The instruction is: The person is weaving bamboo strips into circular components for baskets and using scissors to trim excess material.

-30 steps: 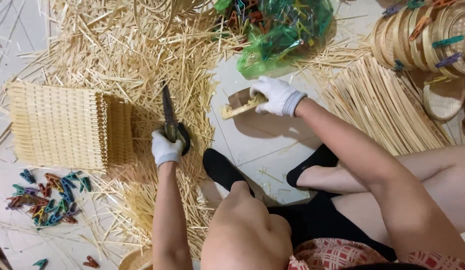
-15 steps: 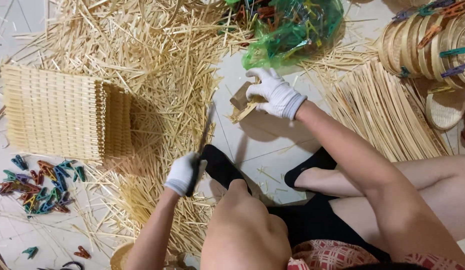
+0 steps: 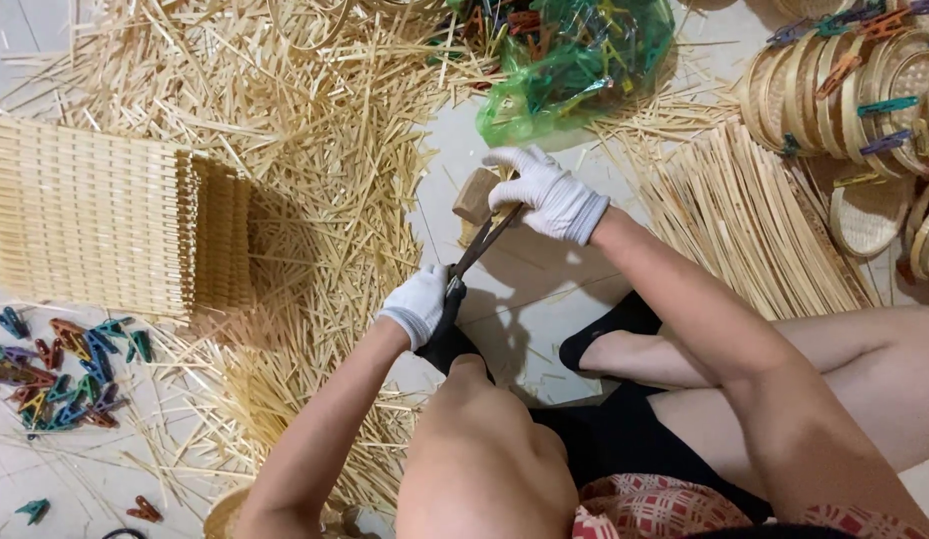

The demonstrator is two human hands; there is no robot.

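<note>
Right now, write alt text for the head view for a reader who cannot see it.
A seated person's white-gloved left hand holds a dark blade against a small wooden block gripped by the gloved right hand, above a pale tiled floor. Bamboo splints litter the floor around a woven bamboo panel, coloured clips, a green plastic bag and stacked round baskets.

Even, bright light from above; the picture is sharp at centre.
My gloves glare near-white; my arms throw soft shadows onto the pale floor, and the mat shades the straw beside it. Edges bend slightly.
</note>
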